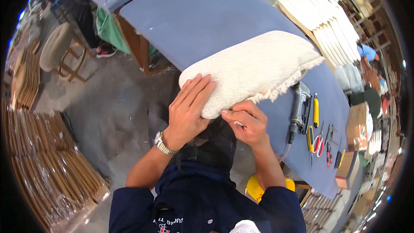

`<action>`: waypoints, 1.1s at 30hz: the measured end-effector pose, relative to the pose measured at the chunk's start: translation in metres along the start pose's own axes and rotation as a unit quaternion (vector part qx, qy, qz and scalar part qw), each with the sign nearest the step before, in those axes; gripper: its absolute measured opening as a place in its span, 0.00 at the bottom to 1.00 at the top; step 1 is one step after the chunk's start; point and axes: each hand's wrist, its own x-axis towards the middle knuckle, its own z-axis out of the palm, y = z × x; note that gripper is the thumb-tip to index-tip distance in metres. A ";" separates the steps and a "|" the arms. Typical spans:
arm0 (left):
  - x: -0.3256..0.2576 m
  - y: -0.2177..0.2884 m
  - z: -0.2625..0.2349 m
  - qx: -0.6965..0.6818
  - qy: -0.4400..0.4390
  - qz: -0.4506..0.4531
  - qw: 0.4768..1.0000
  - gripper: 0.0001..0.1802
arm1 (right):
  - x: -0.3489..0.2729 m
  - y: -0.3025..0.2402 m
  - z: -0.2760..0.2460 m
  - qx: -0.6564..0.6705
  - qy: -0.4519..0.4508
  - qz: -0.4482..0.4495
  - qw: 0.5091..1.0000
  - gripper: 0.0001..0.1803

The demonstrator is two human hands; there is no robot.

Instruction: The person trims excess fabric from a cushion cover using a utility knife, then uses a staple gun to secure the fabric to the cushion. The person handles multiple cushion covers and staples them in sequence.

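A cream fabric-covered cushion (254, 71), padded and roughly rectangular with rounded corners, is seen lying on a blue-covered workbench (198, 17), its near end jutting over the bench edge toward the person. The cushion's long axis runs from that near lower-left end up and away to the right, where a loose fringe of frayed fabric (293, 80) hangs along its right and lower edge. Both hands are met at the cushion's near end. The left hand (187, 112) is laid flat on the cushion's near left corner, fingers spread wide and pressed onto the cloth, a metal wristwatch (163, 143) worn on its wrist. The right hand (246, 123) is placed just right of it, under the cushion's near edge, fingers curled narrowly and pinching the fabric at the rim; whether something small is also held in it cannot be told. The two hands are about equally near the cushion, both touching it. To the right of the cushion, on the bench, a pneumatic stapler (299, 105) is laid, then a yellow-handled knife (316, 110), red-handled scissors (318, 143) and other small tools. Beyond the cushion's far right end, a stack of pale boards (327, 13) is seen. Left of the cushion, past the bench, a stool (58, 49) stands on a concrete floor (112, 103).
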 end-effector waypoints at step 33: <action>0.125 -0.169 -0.045 -0.298 -0.033 -0.223 0.927 0.29 | 0.004 0.211 -0.094 -0.028 0.266 0.329 0.906 0.21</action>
